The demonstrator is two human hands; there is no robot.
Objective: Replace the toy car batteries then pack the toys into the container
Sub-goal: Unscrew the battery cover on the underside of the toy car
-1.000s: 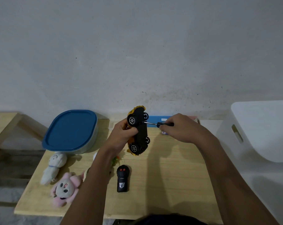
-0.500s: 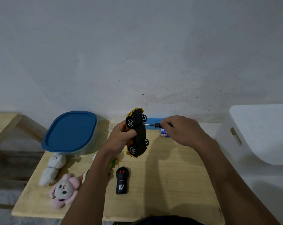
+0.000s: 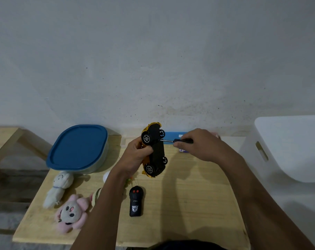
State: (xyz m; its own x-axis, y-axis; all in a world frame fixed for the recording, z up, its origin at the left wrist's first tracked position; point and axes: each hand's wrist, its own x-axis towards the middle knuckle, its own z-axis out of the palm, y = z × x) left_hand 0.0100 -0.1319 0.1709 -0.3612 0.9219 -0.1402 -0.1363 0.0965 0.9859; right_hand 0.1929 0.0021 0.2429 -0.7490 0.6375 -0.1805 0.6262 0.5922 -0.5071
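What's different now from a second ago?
Nothing visibly moved. The left hand still holds the car on its side, and the right hand still holds the screwdriver against its underside. The remote and container lie as before.

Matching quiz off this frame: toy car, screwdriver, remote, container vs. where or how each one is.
1 toy car
2 screwdriver
3 remote
4 container

A lying on the table, no hand on it
B gripped by the left hand, underside showing
C lid on, far left of the table
D gripped by the right hand, tip at the car's underside

Pairs: 1-B, 2-D, 3-A, 4-C
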